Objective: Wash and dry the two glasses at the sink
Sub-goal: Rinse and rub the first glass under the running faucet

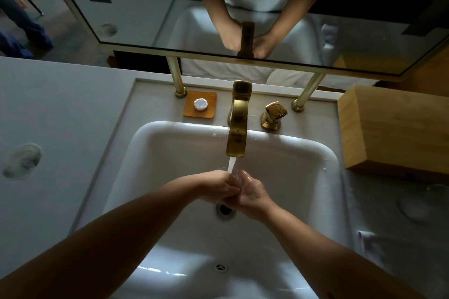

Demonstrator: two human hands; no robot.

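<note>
Both hands meet under the running tap [237,126]: left hand [220,185] curled against right hand [252,193], fingers interlocked; whether they grip anything, I cannot tell. One glass [21,160] lies on the counter [60,104] far left of them, another [418,204] right. Washing looks barely begun, I judge.

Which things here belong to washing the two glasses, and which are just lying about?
For the job: left glass and right glass on the counter; gold faucet; tap handle; water stream; sink; left hand and right hand, together under the stream.

Lying about: round soap on its orange dish; wooden box; mirror.
</note>
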